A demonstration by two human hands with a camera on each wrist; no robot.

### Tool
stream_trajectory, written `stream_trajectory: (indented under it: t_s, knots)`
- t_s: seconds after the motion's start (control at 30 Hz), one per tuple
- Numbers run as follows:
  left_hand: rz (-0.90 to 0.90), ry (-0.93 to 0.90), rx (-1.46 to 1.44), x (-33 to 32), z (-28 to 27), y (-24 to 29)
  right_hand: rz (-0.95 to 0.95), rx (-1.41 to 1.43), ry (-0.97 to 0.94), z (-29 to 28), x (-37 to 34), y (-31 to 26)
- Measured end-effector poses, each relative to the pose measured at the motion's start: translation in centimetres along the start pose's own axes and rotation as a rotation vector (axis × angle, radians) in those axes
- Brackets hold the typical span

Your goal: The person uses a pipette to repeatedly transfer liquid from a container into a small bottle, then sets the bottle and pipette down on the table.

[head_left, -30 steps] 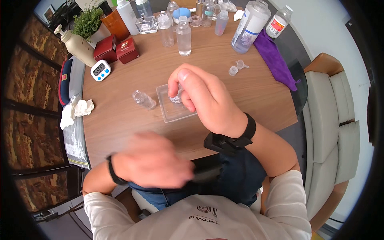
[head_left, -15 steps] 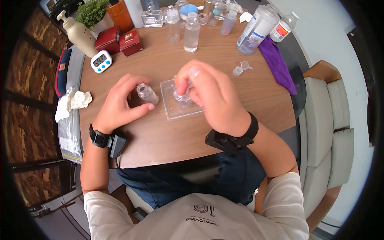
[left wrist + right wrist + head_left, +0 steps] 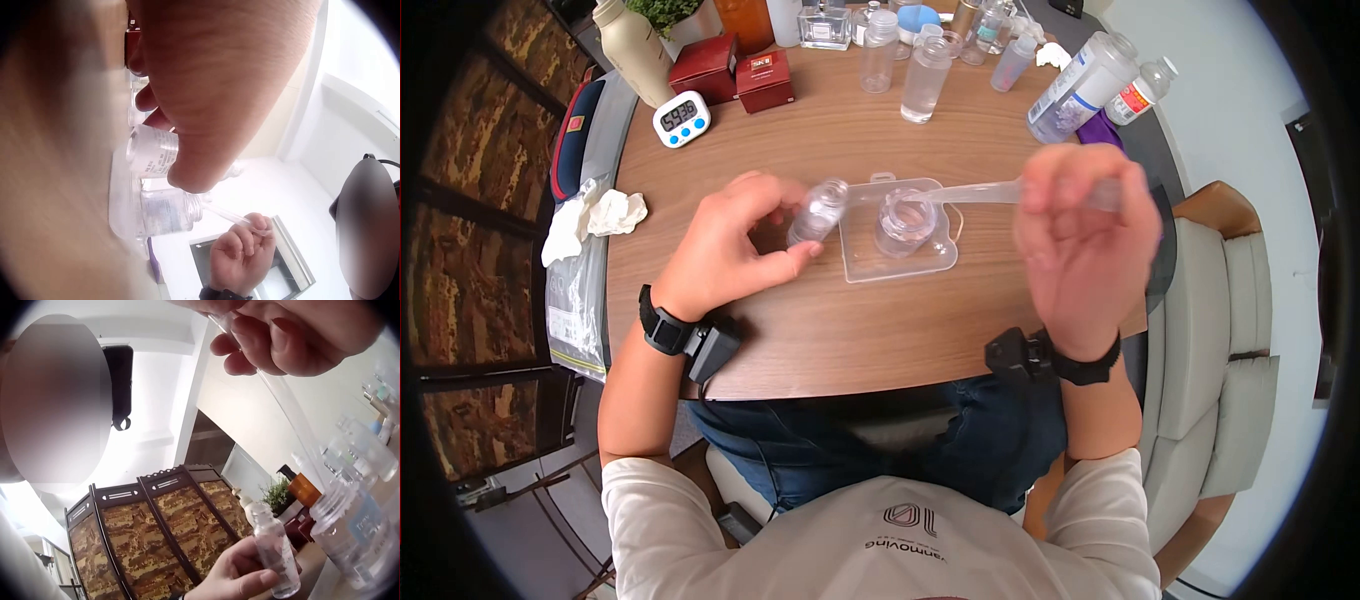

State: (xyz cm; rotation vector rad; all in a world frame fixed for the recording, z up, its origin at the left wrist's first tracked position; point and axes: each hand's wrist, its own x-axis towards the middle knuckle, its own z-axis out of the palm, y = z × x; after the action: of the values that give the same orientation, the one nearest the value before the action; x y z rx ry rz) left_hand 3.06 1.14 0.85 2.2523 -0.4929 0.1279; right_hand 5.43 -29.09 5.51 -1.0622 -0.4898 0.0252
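My left hand (image 3: 730,240) grips a small clear bottle (image 3: 818,212) by its sides, between thumb and fingers. Its uncapped neck leans to the right. In my right hand (image 3: 1085,250), held up at the right, is a translucent plastic dropper (image 3: 975,193), its bulb end mostly hidden by the fingers. The dropper's thin stem reaches left over the open mouth of a wide clear jar (image 3: 903,238); in the right wrist view the stem (image 3: 294,419) slants down to that jar (image 3: 350,531). Under the jar lies a shallow clear plastic tray (image 3: 862,264), right beside the small bottle.
A white timer (image 3: 682,120) and dark red boxes (image 3: 765,80) stand at the back left. Several clear bottles line the back, including one with liquid (image 3: 925,85). A large labelled bottle (image 3: 1080,90) stands back right. Crumpled tissue (image 3: 615,213) lies at the left edge.
My left hand came up from the lap edge to the small bottle, took hold and tilted it. My right hand moved from over the jar to the right, and the dropper now shows. The view shifted.
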Motion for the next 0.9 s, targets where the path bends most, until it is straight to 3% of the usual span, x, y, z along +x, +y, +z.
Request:
stream_trajectory:
  t_s: [0.03, 0.13, 0.33, 0.43, 0.9]
  knots:
    - [0.101, 0.030, -0.002, 0.0, 0.2, 0.0, 0.002, 0.001, -0.002, -0.1, -0.1, -0.5]
    - [0.141, 0.027, -0.024, -0.1, 0.5, 0.2, -0.034, 0.092, 0.063, -0.2, -0.2, -1.7]
    - [0.221, 0.014, 0.019, 0.0, 0.8, -0.1, -0.061, 0.190, -0.038, 0.3, -0.8, -1.6]
    - [0.224, 0.010, 0.017, 0.1, 0.9, -0.1, -0.006, 0.038, -0.091, 0.8, -0.7, -1.6]
    - [0.238, 0.007, 0.061, 0.2, 0.9, -0.3, -0.038, 0.079, -0.225, 0.1, -0.6, -0.1]
